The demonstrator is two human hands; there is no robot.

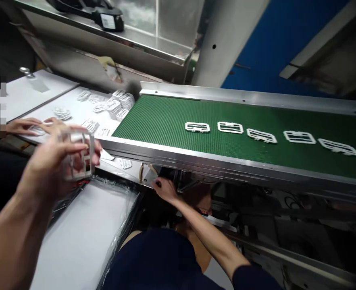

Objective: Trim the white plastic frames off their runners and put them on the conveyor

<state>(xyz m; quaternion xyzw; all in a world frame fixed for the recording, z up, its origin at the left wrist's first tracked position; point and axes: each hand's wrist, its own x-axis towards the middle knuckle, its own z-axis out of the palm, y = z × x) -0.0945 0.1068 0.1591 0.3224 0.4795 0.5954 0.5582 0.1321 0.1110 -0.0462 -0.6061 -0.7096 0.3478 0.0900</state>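
Observation:
My left hand [49,159] is raised at the left, its fingers closed around a white plastic frame [88,174] with open slots and crossbars. The hand is slightly blurred, and I cannot tell whether more than one frame is in it. My right hand [166,190] is low beside the conveyor's near side, fingers curled at the edge of a small metal plate [149,176] with tan curved pieces. What those fingers hold, if anything, is hidden. Several similar white frames, one of them here [230,127], lie spaced along the green conveyor belt [165,112].
Piles of white frames [113,105] cover part of the white table [71,96] at the belt's left end. A co-worker's hands [26,125] handle pieces there. A plastic-lined box [84,229] with a white surface inside stands below my left arm. A metal rail [196,155] edges the belt.

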